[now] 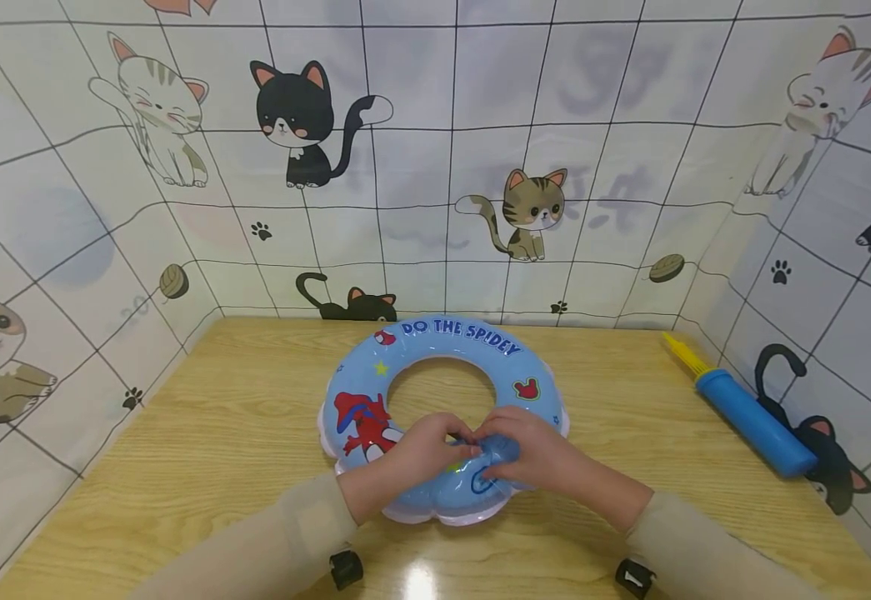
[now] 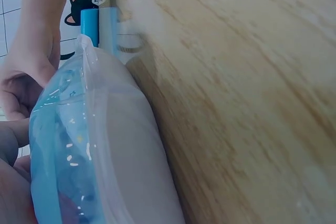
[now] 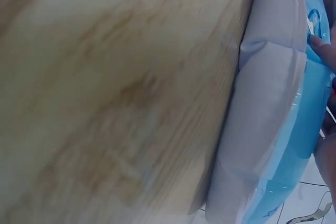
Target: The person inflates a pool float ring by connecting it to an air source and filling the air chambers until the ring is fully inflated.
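An inflated blue swim ring (image 1: 435, 333) with a whitish scalloped outer edge lies on the table, printed with a red cartoon figure and lettering. My left hand (image 1: 429, 454) is at the ring's near side, with thumb and fingertips pinching at its upper surface. Right beside it, my right hand (image 1: 533, 450) pinches the blue vinyl between thumb and fingers. The two hands' fingertips meet over this spot and hide the small part between them. In the left wrist view the ring (image 2: 63, 145) bulges plump above the table. The right thumb (image 3: 323, 51) presses the ring in the right wrist view.
A blue hand pump (image 1: 753, 421) with a yellow nozzle lies at the table's right edge. The wood-grain table (image 1: 255, 400) is bordered by a white cat-print backdrop (image 1: 420, 167) at the back and both sides. Each sleeve has a black wrist device (image 1: 346, 569) below it.
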Available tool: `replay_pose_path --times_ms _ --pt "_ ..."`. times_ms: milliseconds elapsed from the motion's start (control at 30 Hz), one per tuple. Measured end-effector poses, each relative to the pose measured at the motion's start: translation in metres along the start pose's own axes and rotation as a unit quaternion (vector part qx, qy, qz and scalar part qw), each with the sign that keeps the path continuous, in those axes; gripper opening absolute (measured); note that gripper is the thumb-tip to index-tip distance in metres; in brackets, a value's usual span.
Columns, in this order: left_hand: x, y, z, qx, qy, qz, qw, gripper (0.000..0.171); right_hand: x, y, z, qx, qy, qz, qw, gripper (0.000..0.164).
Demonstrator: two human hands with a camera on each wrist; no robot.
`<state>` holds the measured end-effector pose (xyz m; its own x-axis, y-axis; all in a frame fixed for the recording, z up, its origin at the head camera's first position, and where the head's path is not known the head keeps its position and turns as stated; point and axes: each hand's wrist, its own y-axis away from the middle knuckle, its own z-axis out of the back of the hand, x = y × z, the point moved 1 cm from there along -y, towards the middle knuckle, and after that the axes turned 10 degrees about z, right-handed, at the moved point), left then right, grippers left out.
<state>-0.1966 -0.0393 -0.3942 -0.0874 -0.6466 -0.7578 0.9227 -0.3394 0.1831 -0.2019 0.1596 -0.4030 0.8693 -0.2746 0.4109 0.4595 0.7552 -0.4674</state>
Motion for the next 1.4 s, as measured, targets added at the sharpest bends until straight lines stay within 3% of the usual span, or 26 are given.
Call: replay_pose_path --times_ms 333,600,800,1133,1267,1400 --pt "0.000 0.001 0.002 0.017 0.008 0.021 0.9996 0.024 -0.001 -0.001 -0.002 -0.026 -0.028 0.028 0.999 0.036" --pt "0.000 0.000 0.002 0.023 -0.005 0.017 0.9996 0.024 -0.003 -0.002 -0.004 -0.027 0.013 0.076 0.997 0.037" --pt "0.000 0.000 0.002 0.031 -0.013 0.017 0.9993 0.024 -0.006 -0.003 -0.005 -0.034 0.051 0.146 0.987 0.038" --pt "0.000 -0.002 0.004 0.045 -0.011 0.010 0.9989 0.027 -0.008 -0.005 -0.004 -0.014 0.105 0.195 0.975 0.036" --pt "0.000 -0.002 0.004 0.050 -0.006 0.016 0.9986 0.026 -0.010 -0.005 -0.005 -0.019 0.105 0.214 0.971 0.036" --pt "-0.001 -0.002 0.005 0.057 0.006 0.026 0.9980 0.025 -0.010 -0.005 -0.004 -0.029 0.079 0.206 0.975 0.035"
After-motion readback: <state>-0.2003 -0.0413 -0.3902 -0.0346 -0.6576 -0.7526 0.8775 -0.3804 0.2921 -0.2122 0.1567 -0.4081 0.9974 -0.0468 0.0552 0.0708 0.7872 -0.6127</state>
